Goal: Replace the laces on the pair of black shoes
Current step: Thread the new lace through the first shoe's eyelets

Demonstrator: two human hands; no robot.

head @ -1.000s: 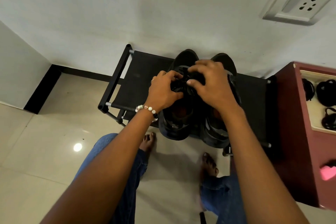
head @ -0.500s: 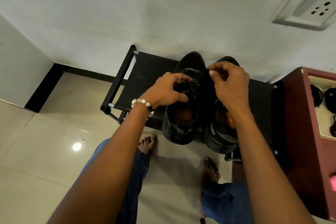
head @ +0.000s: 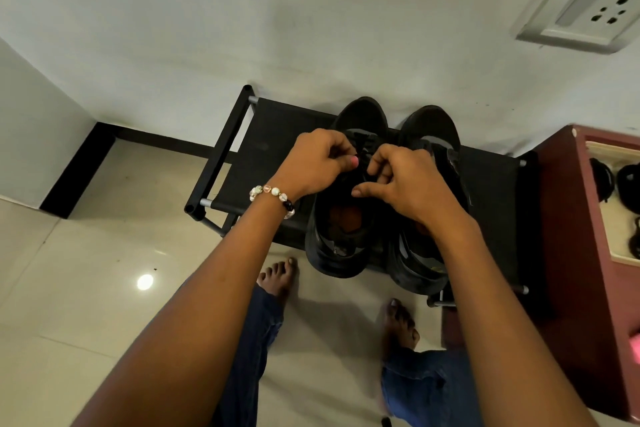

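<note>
Two black shoes stand side by side on a black fabric rack [head: 485, 184], toes toward the far wall. The left hand [head: 317, 161] and right hand [head: 403, 177] meet over the lace area of the left shoe [head: 341, 229] — fingers of both curled and pinching at the black lace [head: 362, 146], which is too dark to trace. The right shoe [head: 427, 128] lies partly under the right forearm. Both wrists are bent downward; a beaded bracelet [head: 273, 194] circles the left wrist. No legible writing — the wall socket [head: 585, 10] bears none.
</note>
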